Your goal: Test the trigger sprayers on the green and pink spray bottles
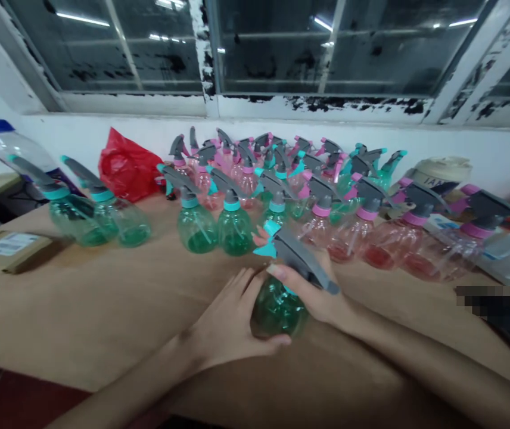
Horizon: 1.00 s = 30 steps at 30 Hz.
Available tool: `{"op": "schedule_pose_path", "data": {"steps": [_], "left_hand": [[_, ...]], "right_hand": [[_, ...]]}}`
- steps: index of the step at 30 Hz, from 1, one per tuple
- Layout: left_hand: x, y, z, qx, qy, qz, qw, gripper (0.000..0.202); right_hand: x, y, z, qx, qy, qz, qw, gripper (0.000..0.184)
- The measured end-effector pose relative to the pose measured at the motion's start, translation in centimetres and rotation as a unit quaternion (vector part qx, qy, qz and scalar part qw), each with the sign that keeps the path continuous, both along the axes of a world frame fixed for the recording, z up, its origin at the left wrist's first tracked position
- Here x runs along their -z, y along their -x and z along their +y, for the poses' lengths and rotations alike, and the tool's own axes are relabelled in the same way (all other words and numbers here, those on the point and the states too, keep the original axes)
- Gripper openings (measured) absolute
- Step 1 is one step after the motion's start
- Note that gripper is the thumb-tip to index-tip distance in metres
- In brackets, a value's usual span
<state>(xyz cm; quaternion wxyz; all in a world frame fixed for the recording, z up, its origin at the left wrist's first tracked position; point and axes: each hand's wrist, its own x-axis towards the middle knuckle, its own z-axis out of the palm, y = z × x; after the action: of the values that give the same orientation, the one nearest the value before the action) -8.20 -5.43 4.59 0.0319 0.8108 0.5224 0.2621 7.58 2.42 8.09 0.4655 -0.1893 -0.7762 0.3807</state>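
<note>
A green spray bottle (280, 310) with a grey and turquoise trigger head (297, 253) is between my two hands, close to me at the middle of the table. Round the left side of its body wraps my left hand (232, 319), thumb along the bottom. My right hand (311, 292) grips the neck just under the spray head, its far fingers partly hidden. Just beyond stand more green bottles (235, 232) with turquoise collars. To their right is a row of pink bottles (380, 247) with grey and pink heads.
Many more spray bottles crowd the back by the wall. Two green bottles (132, 225) stand at the left, near a red plastic bag (125, 170) and a flat cardboard box (11, 247). A dark, partly pixelated object (505, 322) lies at the right edge.
</note>
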Motion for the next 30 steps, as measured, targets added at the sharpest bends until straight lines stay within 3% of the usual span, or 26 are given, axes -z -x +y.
{"op": "schedule_pose_path", "data": {"steps": [2,6,14,16,18,20,21,24,27,30], "left_hand": [[-0.6,1.5,-1.6,-0.012,-0.012,-0.013,1.000,0.081],[-1.5,3.5,-4.8,-0.050,-0.055,-0.034,0.997,0.071],[-0.8,7.0,-8.6,-0.188,-0.110,-0.039,0.975,0.058],[-0.9,8.4,-8.9,-0.194,-0.094,-0.044,0.976,0.055],[-1.0,10.2,-9.0,-0.202,-0.079,-0.061,0.974,0.053],[-1.1,12.2,-8.6,-0.231,-0.091,-0.072,0.966,0.054],[-1.0,13.3,-8.4,-0.247,-0.102,-0.068,0.961,0.054],[-1.0,16.2,-7.1,-0.298,-0.125,-0.034,0.946,0.055],[-1.3,17.9,-5.7,-0.332,-0.134,0.013,0.934,0.055],[-1.9,18.3,-4.3,-0.348,-0.108,0.050,0.930,0.053]], "right_hand": [[-0.4,2.0,-0.9,-0.040,-0.006,0.008,0.999,0.011],[-0.6,5.8,-2.6,-0.101,-0.013,0.015,0.995,0.018],[-1.3,12.8,-4.7,-0.144,-0.039,0.023,0.989,0.028],[-1.8,13.5,-4.6,-0.159,-0.070,-0.006,0.985,0.038],[-2.5,13.5,-4.2,-0.159,-0.104,-0.050,0.981,0.060],[-3.6,12.9,-3.5,-0.127,-0.136,-0.086,0.979,0.080],[-4.3,12.6,-3.1,-0.109,-0.159,-0.086,0.978,0.079],[-6.8,12.2,-1.5,-0.028,-0.247,-0.062,0.967,0.037],[-8.9,13.2,0.5,0.107,-0.339,-0.091,0.930,0.031],[-9.6,15.5,2.4,0.214,-0.388,-0.212,0.871,0.038]]}}
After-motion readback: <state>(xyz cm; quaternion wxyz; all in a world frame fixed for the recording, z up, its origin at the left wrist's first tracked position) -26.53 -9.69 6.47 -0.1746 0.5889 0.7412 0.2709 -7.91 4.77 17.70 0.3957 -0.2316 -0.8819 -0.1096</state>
